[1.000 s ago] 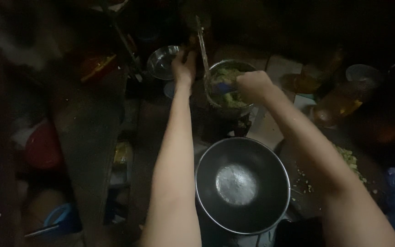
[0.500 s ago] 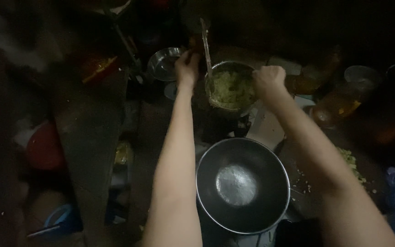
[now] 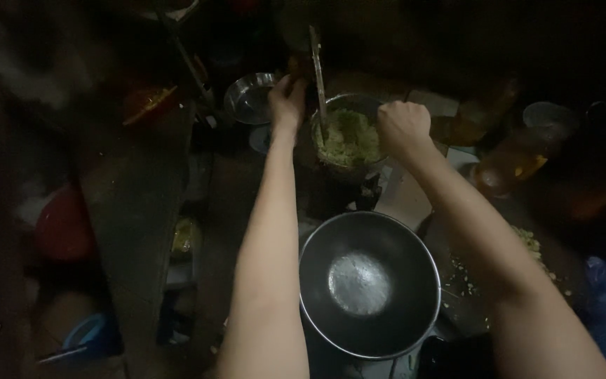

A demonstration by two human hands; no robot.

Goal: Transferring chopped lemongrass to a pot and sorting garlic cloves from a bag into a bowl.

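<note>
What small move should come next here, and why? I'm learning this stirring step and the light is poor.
Probably a slow stir: the left hand is at the long utensil standing in the yellow-green chopped food, while the right hand rests at the round metal pot, seemingly steadying its rim.

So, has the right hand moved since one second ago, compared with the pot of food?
Yes. The right hand was over the pot, above the yellowish food; now it is at the pot's right rim, closed in a fist.

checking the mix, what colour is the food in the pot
Pale yellow-green, seen in the head view: the food fills the pot.
</note>
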